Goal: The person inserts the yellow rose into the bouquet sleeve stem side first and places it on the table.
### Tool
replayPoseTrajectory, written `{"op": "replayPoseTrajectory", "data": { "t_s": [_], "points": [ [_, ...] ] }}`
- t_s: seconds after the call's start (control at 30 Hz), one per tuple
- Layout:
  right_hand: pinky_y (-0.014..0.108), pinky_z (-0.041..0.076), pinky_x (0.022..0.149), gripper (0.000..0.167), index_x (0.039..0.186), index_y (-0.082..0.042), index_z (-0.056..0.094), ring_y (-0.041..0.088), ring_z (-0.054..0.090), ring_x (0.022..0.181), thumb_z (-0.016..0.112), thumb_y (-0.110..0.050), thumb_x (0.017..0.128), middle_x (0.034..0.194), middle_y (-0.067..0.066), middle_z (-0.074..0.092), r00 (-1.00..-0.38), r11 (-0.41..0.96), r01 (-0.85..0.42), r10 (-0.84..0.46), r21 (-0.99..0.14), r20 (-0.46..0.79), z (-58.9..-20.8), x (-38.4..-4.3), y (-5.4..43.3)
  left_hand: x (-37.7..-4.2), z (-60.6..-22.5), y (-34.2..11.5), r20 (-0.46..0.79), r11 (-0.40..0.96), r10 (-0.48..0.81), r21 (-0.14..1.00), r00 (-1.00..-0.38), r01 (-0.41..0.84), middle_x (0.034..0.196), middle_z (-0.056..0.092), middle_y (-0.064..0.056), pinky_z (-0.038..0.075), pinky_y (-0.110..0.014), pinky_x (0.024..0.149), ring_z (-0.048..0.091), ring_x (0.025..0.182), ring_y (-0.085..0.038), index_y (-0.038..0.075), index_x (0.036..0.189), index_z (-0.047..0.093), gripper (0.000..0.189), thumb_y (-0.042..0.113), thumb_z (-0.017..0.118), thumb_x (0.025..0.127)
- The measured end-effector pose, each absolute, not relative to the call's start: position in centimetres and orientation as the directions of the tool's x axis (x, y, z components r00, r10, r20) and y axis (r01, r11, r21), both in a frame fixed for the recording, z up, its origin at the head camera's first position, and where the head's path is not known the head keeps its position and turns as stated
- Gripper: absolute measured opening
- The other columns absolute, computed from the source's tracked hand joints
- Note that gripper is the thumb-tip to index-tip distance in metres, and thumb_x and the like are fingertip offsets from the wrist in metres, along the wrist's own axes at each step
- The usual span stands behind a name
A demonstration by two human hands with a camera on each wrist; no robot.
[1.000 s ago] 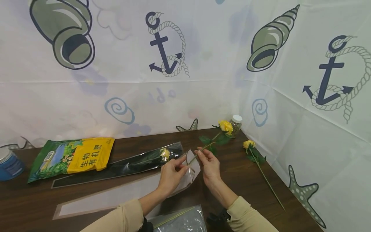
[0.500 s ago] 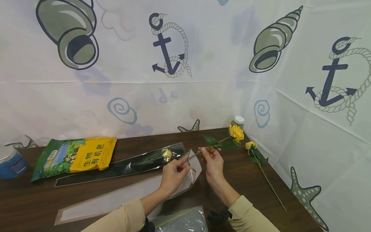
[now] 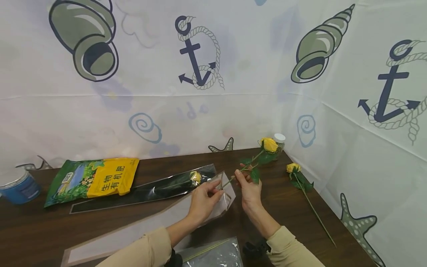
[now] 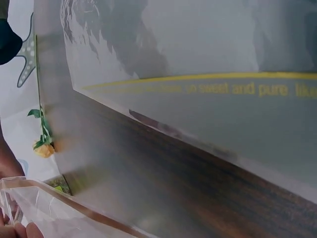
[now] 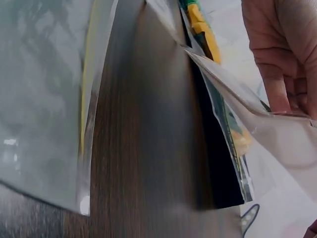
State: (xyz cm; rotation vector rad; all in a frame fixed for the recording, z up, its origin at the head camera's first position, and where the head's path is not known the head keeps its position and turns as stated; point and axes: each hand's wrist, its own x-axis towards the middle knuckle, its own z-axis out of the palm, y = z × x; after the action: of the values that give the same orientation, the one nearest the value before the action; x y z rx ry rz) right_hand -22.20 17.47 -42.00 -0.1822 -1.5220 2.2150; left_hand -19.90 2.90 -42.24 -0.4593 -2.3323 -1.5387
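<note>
At the raised mouth of a long white flower sleeve [image 3: 133, 233], my left hand [image 3: 204, 200] pinches the edge with thumb and fingers. My right hand [image 3: 251, 191] holds the stem of a yellow rose [image 3: 268, 144] near its leaves. The stem slants down to the left, its lower end at the sleeve mouth beside the left fingertips; how far in it reaches is hidden. In the left wrist view, fingertips [image 4: 33, 231] show behind the clear sleeve edge. The right wrist view shows the left hand [image 5: 282, 54] at the sleeve's rim.
Another yellow rose [image 3: 293, 168] lies at the table's right edge. A black sleeve [image 3: 153, 191] with a rose inside lies behind the white one. A yellow-green bag [image 3: 113, 176], blue jar [image 3: 21, 187] and white-lidded jar [image 3: 279, 139] stand at the back. Clear grey packaging [image 3: 217, 254] lies in front.
The rose dipped to the right, then came back up to a steeper slant. My right fingers have shifted on the stem toward the leaves. The left hand keeps its hold on the sleeve.
</note>
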Motion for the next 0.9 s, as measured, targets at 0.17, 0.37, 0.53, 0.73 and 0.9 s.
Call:
{"op": "replayPoseTrajectory", "data": {
  "t_s": [0.17, 0.37, 0.53, 0.73, 0.9],
  "points": [
    [0.020, 0.047, 0.068, 0.028, 0.108, 0.006, 0.057, 0.008, 0.058, 0.075, 0.068, -0.002, 0.083, 0.083, -0.003, 0.061, -0.917, -0.135, -0.277, 0.333, -0.951, 0.220, -42.2, -21.6, 17.6, -20.0, -42.2, 2.8, 0.427, 0.375, 0.076, 0.825, -0.901, 0.423, 0.072, 0.067, -0.002, 0.044, -0.019, 0.060, 0.056, 0.065, -0.006, 0.004, 0.107, 0.071, 0.031, 0.008, 0.075, 0.077],
    [0.018, 0.045, 0.070, 0.043, 0.120, -0.001, 0.046, 0.008, 0.055, 0.079, 0.069, -0.005, 0.083, 0.091, 0.007, 0.061, -0.937, 0.057, -0.281, 0.198, -0.958, 0.287, -42.5, -21.1, 17.8, -20.0, -42.0, 3.0, 0.432, 0.338, 0.107, 0.831, -0.895, 0.442, 0.073, 0.066, -0.003, 0.043, -0.018, 0.057, 0.055, 0.064, -0.005, 0.003, 0.110, 0.070, 0.032, 0.008, 0.074, 0.078],
    [0.020, 0.047, 0.081, 0.050, 0.134, -0.009, 0.042, 0.014, 0.060, 0.094, 0.064, -0.013, 0.090, 0.109, 0.019, 0.061, -0.936, 0.128, -0.303, 0.147, -0.945, 0.320, -42.2, -21.2, 18.2, -19.8, -42.2, 2.8, 0.410, 0.348, 0.106, 0.838, -0.906, 0.421, 0.074, 0.066, -0.003, 0.043, -0.017, 0.058, 0.057, 0.065, -0.008, 0.003, 0.110, 0.070, 0.033, 0.007, 0.074, 0.078],
    [0.026, 0.049, 0.076, 0.041, 0.138, -0.008, 0.041, 0.020, 0.061, 0.093, 0.048, -0.017, 0.099, 0.109, 0.017, 0.058, -0.939, 0.066, -0.302, 0.154, -0.951, 0.308, -41.5, -21.3, 18.8, -19.8, -42.5, 2.7, 0.394, 0.345, 0.113, 0.845, -0.912, 0.408, 0.074, 0.066, -0.002, 0.042, -0.017, 0.058, 0.054, 0.064, -0.004, 0.002, 0.108, 0.070, 0.032, 0.010, 0.074, 0.078],
    [0.027, 0.049, 0.068, 0.041, 0.131, -0.004, 0.052, 0.012, 0.058, 0.083, 0.041, -0.030, 0.101, 0.099, 0.003, 0.058, -0.922, -0.010, -0.312, 0.245, -0.950, 0.300, -41.3, -21.4, 19.2, -19.8, -42.7, 2.8, 0.421, 0.346, 0.131, 0.829, -0.897, 0.440, 0.074, 0.066, -0.003, 0.044, -0.017, 0.057, 0.059, 0.065, -0.009, 0.002, 0.110, 0.069, 0.033, 0.012, 0.074, 0.079]
  ]
}}
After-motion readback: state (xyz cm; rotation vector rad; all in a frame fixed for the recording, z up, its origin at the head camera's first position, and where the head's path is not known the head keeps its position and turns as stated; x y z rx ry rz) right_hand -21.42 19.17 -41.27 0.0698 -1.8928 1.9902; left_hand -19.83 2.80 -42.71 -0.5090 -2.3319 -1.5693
